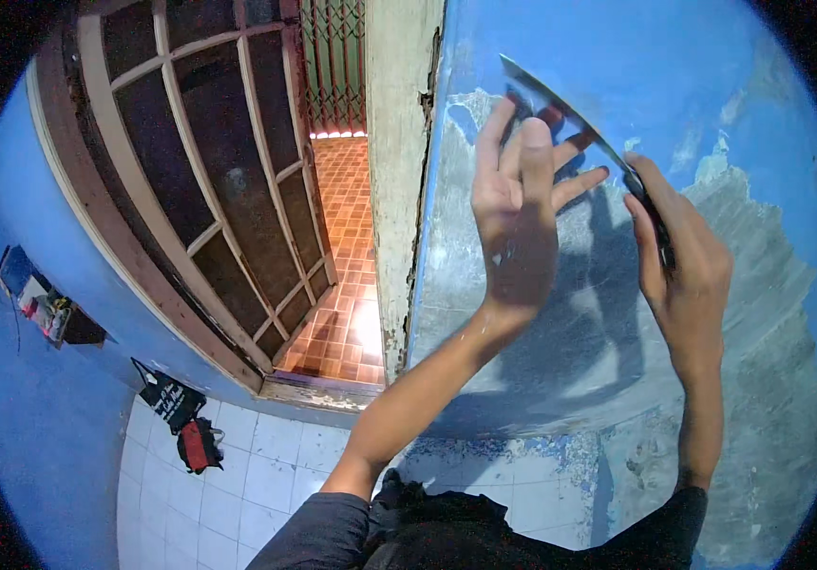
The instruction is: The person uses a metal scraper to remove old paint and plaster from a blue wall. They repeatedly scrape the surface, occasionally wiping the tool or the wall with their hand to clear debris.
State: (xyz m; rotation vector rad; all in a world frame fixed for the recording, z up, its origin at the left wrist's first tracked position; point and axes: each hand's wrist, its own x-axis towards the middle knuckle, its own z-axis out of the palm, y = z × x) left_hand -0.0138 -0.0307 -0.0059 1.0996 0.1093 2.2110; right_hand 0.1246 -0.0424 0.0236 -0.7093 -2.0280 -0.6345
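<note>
In the head view, my right hand (693, 249) is closed around the dark handle of a wide, thin metal scraper (558, 103), its blade pointing up and to the left. The blade stands nearly edge-on to me, close to the blue painted wall (615, 43). My left hand (519, 192) is raised palm towards me with fingers spread, its fingertips just under the blade; whether they touch the blade or the wall I cannot tell. Around both hands, a large patch of bare grey plaster (743, 306) shows, with ragged edges of blue paint.
Left of the wall patch stands a worn cream door frame (401, 142) beside a paned door (237, 178), standing open on an orange tiled floor (344, 249). White floor tiles (273, 442) with paint flakes lie below. A black bag (170, 399) and a red-and-black bag (200, 445) are at lower left.
</note>
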